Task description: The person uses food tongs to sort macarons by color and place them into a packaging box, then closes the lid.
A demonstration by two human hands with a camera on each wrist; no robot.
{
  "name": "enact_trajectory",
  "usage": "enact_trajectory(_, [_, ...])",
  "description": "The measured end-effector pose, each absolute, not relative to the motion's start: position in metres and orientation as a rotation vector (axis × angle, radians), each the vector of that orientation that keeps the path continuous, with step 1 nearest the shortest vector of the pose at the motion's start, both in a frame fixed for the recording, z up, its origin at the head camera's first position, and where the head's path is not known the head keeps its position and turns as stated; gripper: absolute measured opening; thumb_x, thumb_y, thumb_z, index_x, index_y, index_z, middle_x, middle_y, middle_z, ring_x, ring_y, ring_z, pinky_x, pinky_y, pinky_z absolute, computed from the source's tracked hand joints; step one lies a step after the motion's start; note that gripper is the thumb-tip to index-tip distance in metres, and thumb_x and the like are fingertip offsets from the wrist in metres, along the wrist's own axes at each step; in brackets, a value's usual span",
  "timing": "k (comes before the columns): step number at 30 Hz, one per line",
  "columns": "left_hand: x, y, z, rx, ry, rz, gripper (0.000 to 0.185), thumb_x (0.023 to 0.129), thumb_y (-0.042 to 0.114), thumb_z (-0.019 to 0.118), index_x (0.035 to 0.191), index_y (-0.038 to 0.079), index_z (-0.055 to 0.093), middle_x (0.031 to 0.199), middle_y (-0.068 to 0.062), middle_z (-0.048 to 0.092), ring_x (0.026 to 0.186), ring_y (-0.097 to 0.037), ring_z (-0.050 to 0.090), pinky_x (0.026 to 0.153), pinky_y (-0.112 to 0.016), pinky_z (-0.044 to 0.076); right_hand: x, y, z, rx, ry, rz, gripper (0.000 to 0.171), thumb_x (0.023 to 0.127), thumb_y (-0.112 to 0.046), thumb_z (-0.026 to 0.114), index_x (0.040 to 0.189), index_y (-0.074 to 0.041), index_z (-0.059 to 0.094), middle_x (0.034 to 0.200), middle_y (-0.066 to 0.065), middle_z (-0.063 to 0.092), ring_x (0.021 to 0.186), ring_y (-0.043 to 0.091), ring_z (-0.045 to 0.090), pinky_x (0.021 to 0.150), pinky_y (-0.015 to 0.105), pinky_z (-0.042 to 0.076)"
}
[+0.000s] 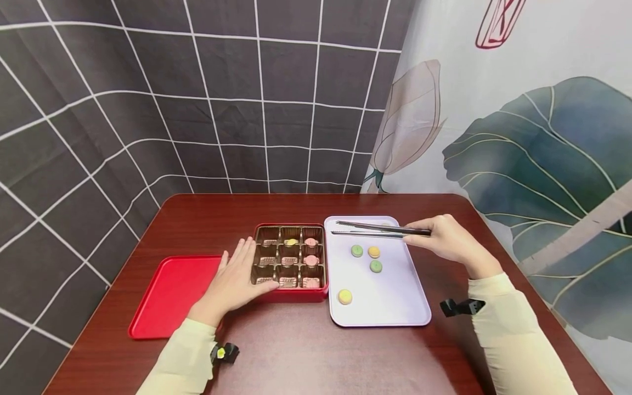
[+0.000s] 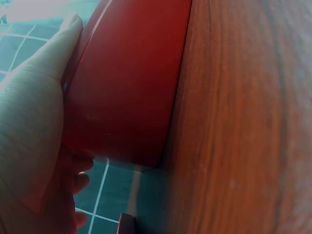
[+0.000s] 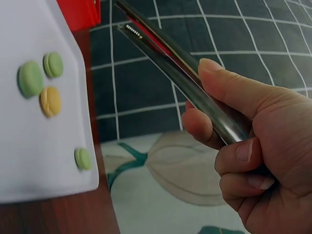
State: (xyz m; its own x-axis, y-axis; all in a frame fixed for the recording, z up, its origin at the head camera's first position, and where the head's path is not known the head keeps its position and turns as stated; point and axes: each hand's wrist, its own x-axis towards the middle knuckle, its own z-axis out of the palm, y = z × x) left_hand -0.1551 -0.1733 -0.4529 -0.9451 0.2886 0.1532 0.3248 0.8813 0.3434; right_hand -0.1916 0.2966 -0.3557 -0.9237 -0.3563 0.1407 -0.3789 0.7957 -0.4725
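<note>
**Three sweets boxed, four left on the tray**

Taking the red metal box with the gold nine-cell insert (image 1: 290, 263) as my landmark: nearest me, my left hand (image 1: 236, 280) lay flat against the box's left wall, fingers straight and spread, thumb along its near edge, steadying it without curling round anything. To the left of the box lay its flat red lid (image 1: 170, 293), on the dark wooden table (image 1: 296, 351).

To the right of the box, touching its side, sat the pale lilac rectangular tray (image 1: 395, 285). Four small round macaron-like sweets lay on it: a yellow one (image 1: 344, 297) closest to me, then a green one (image 1: 376, 266), then a green (image 1: 356, 250) and an orange one (image 1: 373, 252) side by side.

Inside the box, I counted three filled cells: two pink sweets (image 1: 310, 260) in the right column, middle and far rows, and a yellow one (image 1: 291, 242) in the far middle cell. The other six cells looked empty.

Farthest out, to the right of the box and over the tray's far edge, my right hand (image 1: 446, 241) pinched the long steel tongs (image 1: 380, 229) between thumb and curled fingers; the tips stood slightly apart and carried nothing. By my judgement, the filling was about a third done.
</note>
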Motion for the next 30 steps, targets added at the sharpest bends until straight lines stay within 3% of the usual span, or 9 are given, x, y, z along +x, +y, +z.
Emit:
enact_trajectory(7, [-0.155,-0.173,-0.452,-0.478,-2.949,-0.568,0.116,0.073,0.076,0.059,0.152,0.001,0.019,0.158,-0.015,0.018,0.146,-0.033,0.012,0.112,-0.061,0.009,-0.178,0.316,-0.357,0.515,-2.951,0.787,0.050,0.080,-0.050,0.073,0.108,-0.008,0.074,0.084,-0.003,0.072,0.065,0.017,0.053,0.053,0.026,0.043])
enact_trajectory(18, [-0.155,-0.172,-0.453,-0.470,-2.951,-0.585,0.115,0.073,0.075,0.060,0.152,0.001,0.020,0.158,-0.015,0.018,0.146,-0.032,0.011,0.112,-0.061,0.009,-0.160,0.347,-0.367,0.419,-2.939,0.729,0.041,0.081,-0.040,0.076,0.106,-0.008,0.074,0.077,-0.003,0.069,0.062,0.016,0.052,0.051,0.026,0.042])
enact_trajectory(30, [-0.155,-0.172,-0.452,-0.463,-2.957,-0.579,0.115,0.074,0.074,0.062,0.153,0.002,0.019,0.158,-0.015,0.018,0.146,-0.032,0.011,0.112,-0.061,0.009,-0.147,0.370,-0.382,0.348,-2.953,0.726,0.045,0.081,-0.039,0.076,0.109,-0.004,0.072,0.076,-0.002,0.069,0.063,0.016,0.053,0.051,0.026,0.042])
